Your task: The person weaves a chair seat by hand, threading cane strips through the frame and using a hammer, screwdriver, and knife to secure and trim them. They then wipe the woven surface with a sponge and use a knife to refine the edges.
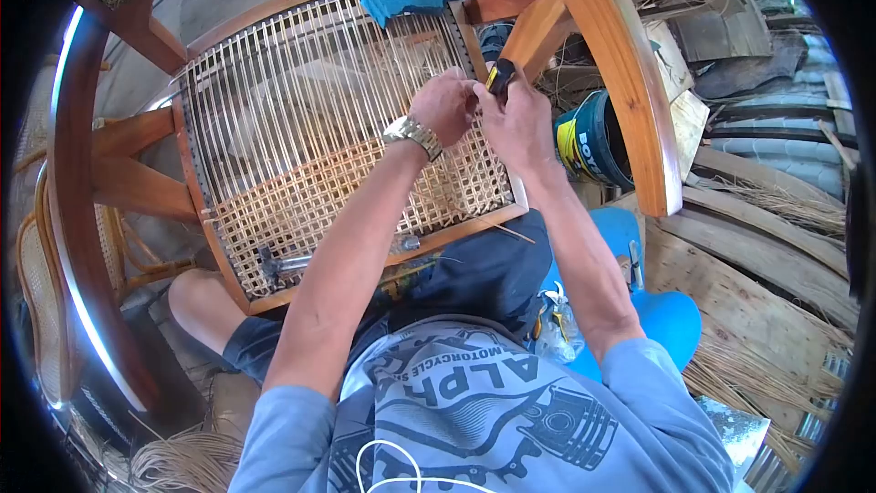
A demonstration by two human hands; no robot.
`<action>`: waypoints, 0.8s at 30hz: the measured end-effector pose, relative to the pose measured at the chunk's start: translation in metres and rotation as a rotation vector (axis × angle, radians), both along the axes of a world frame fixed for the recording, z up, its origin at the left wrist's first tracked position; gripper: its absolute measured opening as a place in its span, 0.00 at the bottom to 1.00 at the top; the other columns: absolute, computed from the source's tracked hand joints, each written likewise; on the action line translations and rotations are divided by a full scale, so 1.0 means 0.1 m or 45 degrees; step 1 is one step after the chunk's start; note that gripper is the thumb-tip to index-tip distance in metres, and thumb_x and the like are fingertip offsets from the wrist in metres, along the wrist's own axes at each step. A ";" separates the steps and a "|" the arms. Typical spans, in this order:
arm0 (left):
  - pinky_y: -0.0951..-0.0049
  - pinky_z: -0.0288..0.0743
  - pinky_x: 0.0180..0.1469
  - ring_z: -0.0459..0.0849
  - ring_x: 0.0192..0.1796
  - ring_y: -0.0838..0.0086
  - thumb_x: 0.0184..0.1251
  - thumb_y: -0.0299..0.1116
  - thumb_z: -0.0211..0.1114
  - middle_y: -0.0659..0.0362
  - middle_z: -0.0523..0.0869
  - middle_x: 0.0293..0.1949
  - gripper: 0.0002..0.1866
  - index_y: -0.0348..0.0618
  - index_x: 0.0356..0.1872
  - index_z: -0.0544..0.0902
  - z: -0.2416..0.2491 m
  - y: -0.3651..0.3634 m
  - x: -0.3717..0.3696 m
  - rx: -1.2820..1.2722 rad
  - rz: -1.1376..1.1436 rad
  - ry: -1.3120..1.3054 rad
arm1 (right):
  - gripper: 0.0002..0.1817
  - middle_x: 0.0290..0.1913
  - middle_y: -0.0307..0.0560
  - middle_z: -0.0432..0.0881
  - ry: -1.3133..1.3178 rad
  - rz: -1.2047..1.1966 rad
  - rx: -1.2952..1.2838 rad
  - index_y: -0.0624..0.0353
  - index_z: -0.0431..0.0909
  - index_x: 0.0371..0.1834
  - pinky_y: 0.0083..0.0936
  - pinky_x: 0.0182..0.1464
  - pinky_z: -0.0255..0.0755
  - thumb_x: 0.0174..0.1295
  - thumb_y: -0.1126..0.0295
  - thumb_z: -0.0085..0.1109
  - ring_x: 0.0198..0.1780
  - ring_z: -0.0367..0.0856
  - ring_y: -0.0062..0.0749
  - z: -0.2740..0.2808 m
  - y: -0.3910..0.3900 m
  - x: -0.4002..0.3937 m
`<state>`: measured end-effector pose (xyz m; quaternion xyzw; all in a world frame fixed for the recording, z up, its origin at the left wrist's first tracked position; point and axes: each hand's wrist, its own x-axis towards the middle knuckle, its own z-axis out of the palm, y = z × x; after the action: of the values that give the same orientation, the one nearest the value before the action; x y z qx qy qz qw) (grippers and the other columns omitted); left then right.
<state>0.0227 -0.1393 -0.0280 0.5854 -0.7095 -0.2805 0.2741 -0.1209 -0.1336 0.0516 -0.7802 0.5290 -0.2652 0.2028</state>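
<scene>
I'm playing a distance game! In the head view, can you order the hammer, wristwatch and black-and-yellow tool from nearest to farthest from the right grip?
1. Black-and-yellow tool: in the right grip.
2. Wristwatch: just to the left.
3. Hammer: farther left, on the woven seat.

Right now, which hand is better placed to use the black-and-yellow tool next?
Right, likely: the right hand holds the black-and-yellow tool near the edge of the caned seat. The left hand is alongside, over the seat; its grip is unclear.
</scene>
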 end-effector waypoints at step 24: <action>0.60 0.80 0.49 0.85 0.46 0.61 0.69 0.34 0.67 0.57 0.82 0.40 0.08 0.54 0.46 0.88 0.03 -0.02 0.10 -0.123 -0.107 0.045 | 0.08 0.33 0.35 0.82 -0.856 -0.312 -0.072 0.65 0.79 0.44 0.14 0.31 0.65 0.71 0.72 0.68 0.30 0.70 0.11 -0.40 0.28 -0.44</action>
<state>0.0327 -0.1413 -0.0246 0.5363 -0.7412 -0.2675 0.3024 -0.1647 -0.1060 0.0117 -0.5854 0.5148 -0.5438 0.3107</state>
